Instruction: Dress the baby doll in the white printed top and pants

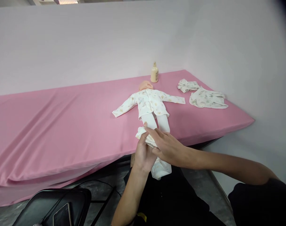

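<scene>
A baby doll (pixel 145 85) lies on its back on the pink-covered table, its head toward the wall. It wears a white printed baby jacket (pixel 149 101) with the sleeves spread, and both legs look covered in white. At the doll's leg end, my left hand (pixel 144 155) is closed around a bunched white baby garment (pixel 149 140), palm up. My right hand (pixel 167 146) reaches across from the right, its fingers gripping the same cloth. More white cloth (pixel 161 169) hangs below my hands over my lap. The doll's feet are hidden.
A cream pump bottle (pixel 154 73) stands behind the doll's head. Two printed baby garments, one folded (pixel 187 85) and one spread out (pixel 208 98), lie at the right. The pink sheet (pixel 63 131) drapes over the table edge. A black chair (pixel 55 204) holding a phone (pixel 63 216) is at lower left.
</scene>
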`<act>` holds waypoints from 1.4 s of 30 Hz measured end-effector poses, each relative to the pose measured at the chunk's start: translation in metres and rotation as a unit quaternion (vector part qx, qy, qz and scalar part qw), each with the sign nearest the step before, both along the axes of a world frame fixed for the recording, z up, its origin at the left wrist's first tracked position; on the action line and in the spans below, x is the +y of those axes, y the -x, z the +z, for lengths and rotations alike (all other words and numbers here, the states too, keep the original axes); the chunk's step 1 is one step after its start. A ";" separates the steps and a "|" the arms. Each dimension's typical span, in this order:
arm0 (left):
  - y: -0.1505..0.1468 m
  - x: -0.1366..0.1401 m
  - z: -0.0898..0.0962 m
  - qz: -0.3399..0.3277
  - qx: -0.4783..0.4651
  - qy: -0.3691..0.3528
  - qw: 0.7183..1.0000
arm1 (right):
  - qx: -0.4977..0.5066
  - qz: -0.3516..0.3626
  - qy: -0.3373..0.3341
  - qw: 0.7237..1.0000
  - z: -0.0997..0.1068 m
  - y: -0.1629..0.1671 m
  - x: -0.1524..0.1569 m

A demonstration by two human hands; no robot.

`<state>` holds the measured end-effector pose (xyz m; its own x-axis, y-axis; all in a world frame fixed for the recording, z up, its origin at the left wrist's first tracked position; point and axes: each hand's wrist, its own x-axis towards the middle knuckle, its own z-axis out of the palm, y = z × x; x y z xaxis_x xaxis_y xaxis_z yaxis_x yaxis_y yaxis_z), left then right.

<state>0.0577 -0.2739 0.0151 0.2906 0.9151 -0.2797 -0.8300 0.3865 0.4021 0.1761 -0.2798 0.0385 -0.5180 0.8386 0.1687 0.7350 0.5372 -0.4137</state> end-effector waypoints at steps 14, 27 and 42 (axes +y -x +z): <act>0.013 0.001 -0.016 -0.026 0.016 -0.008 0.999 | 0.018 0.017 0.125 0.992 0.003 0.002 0.014; 0.004 -0.003 0.004 0.012 0.018 -0.037 0.999 | -0.071 -0.077 -0.118 0.988 -0.020 -0.001 -0.010; -0.004 -0.008 -0.010 0.044 0.057 -0.007 0.997 | -0.126 -0.207 -0.181 0.953 -0.045 0.003 -0.029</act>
<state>0.0622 -0.2822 0.0048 0.1763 0.9397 -0.2932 -0.8085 0.3082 0.5014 0.1735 -0.3086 -0.0060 -0.2180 0.8903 0.3997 0.9665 0.2539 -0.0384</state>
